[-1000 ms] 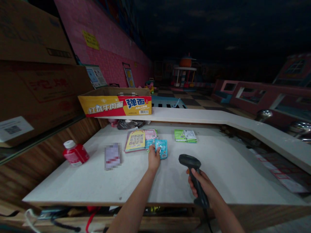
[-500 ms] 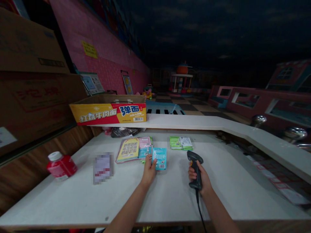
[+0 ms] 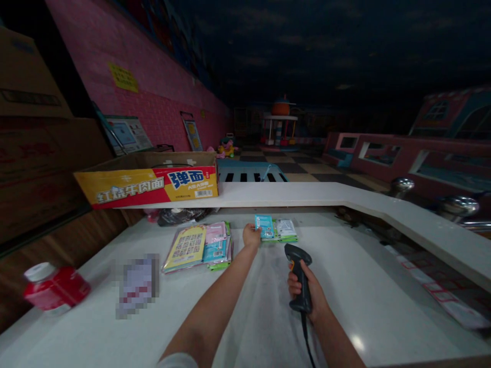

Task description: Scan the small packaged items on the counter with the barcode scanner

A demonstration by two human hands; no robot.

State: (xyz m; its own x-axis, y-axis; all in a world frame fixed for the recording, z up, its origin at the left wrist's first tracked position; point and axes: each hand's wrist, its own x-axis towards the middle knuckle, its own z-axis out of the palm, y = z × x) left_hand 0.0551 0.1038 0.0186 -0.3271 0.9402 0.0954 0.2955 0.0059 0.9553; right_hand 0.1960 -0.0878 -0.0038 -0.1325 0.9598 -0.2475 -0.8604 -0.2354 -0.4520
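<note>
Near the back of the white counter, my left hand point(image 3: 251, 235) is closed on a small blue packet point(image 3: 264, 226). That packet is over the left part of a green-and-white packet pile point(image 3: 286, 230); whether it touches the pile I cannot tell. My right hand point(image 3: 311, 291) grips a black barcode scanner point(image 3: 299, 276) by its handle, its head up and its cord trailing toward me. To the left lie a yellow booklet-like packet point(image 3: 187, 245) and a stack of pink and blue packets point(image 3: 215, 249), with green ones partly hidden beneath.
A red bottle with a white cap point(image 3: 57, 287) stands at the left, beside a blurred-out card point(image 3: 137, 283). An open cardboard box point(image 3: 153, 185) rests on the raised white ledge point(image 3: 284, 194). Large cartons point(image 3: 46, 168) are stacked at far left; metal knobs point(image 3: 401, 186) line the right.
My left hand has carried the blue packet forward and right, from beside the stack to the green-and-white pile. My right hand still holds the scanner. The view has shifted slightly.
</note>
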